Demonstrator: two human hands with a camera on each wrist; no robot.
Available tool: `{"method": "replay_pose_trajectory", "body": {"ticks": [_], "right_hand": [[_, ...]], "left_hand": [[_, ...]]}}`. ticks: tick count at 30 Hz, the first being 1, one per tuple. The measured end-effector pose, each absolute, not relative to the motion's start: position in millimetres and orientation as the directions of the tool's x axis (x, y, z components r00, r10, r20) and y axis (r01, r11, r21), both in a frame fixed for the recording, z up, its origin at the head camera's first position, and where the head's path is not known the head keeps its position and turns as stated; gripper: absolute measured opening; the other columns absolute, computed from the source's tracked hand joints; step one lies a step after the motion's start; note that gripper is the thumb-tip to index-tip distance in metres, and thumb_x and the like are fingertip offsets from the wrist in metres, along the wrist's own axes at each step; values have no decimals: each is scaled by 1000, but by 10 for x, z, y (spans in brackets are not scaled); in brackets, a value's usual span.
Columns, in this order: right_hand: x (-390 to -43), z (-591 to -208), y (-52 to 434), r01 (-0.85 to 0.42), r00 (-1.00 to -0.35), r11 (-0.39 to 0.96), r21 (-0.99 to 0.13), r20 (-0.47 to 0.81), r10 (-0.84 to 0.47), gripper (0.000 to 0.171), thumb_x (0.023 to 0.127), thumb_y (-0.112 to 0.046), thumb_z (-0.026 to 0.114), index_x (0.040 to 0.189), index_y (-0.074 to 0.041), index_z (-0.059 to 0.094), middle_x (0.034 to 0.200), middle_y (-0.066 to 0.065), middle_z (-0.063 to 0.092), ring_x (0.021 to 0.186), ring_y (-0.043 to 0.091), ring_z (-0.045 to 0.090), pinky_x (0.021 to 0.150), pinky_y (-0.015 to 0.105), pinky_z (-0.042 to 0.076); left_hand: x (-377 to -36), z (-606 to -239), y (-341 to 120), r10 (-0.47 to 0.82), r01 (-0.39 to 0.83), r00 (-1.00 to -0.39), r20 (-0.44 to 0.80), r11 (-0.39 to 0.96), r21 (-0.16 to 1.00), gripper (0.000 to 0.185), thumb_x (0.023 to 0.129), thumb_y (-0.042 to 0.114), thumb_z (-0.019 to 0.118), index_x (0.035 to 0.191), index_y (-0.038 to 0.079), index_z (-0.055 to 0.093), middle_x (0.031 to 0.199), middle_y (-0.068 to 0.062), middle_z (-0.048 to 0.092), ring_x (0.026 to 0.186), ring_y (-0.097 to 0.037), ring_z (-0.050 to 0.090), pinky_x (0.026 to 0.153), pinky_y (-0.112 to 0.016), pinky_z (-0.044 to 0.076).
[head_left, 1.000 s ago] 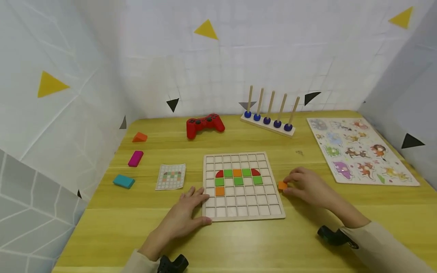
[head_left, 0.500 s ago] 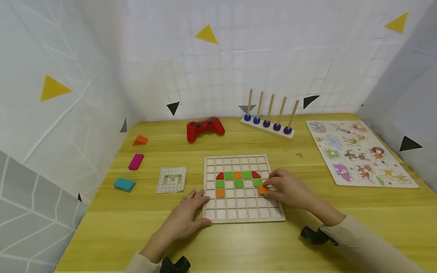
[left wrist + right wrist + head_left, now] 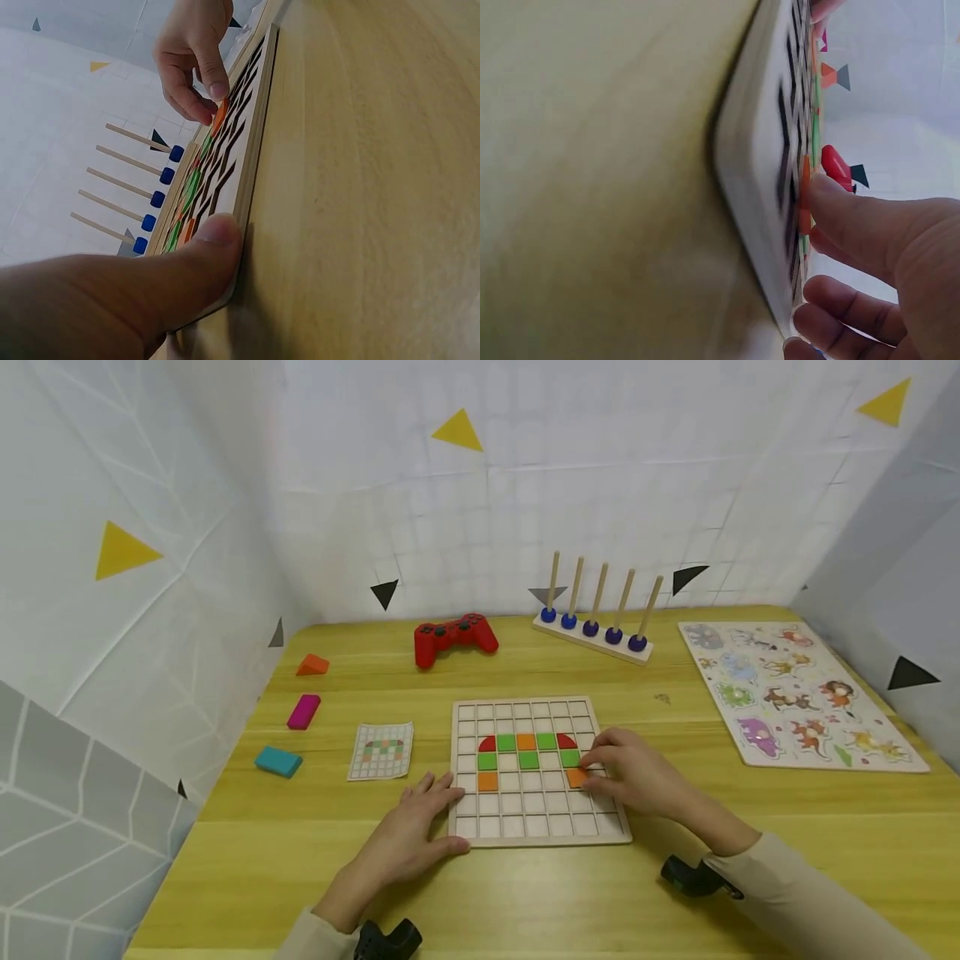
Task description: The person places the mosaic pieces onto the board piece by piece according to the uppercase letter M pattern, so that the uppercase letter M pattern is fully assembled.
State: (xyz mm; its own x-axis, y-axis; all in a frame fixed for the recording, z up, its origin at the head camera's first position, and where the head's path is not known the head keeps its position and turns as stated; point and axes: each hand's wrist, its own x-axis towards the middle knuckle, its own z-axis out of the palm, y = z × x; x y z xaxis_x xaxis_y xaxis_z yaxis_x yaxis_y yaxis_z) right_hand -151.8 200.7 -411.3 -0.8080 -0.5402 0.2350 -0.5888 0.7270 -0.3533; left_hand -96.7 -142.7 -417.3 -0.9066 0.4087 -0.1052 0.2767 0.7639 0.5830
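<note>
A square wooden grid board lies on the table. Red quarter-round, green and orange tiles form a pattern in its middle rows. My right hand pinches an orange square tile at a cell just below a green tile near the board's right side. In the left wrist view that orange tile stands tilted under the fingertips. Another orange tile sits in the same row at left. My left hand rests at the board's left edge, its fingers spread and thumb at the lower corner.
A small printed pattern card lies left of the board. Beyond it are teal, magenta and orange blocks. A red game controller, a peg stand with beads and an animal puzzle board stand farther back.
My right hand has brought the orange tile from the table beside the board leftward onto the grid, then lowered it toward the cell. The left hand stays in place.
</note>
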Motion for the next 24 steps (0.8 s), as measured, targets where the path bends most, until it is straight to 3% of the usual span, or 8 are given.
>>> {"method": "replay_pose_trajectory", "body": {"ticks": [15,24], "right_hand": [[-1528,-4172,1991,-571,-821,730,-375,255,-511,13,79,-22,82,87,-19,74,98,1,61,92,19,53,79,39,48],[-1513,-4145,2128,-492,-870,769,-407,227,-437,11,87,-20,74,95,-13,74,105,9,63,99,26,56,83,45,50]], "left_hand": [[-965,-4176,-1430,414,280,-905,-99,756,592,65,85,38,75,140,10,54,158,-13,37,150,-41,23,119,-64,19],[-946,-4183,-1411,431,280,-895,-115,742,609,64,87,35,73,140,8,52,159,-14,35,150,-44,21,118,-66,18]]}}
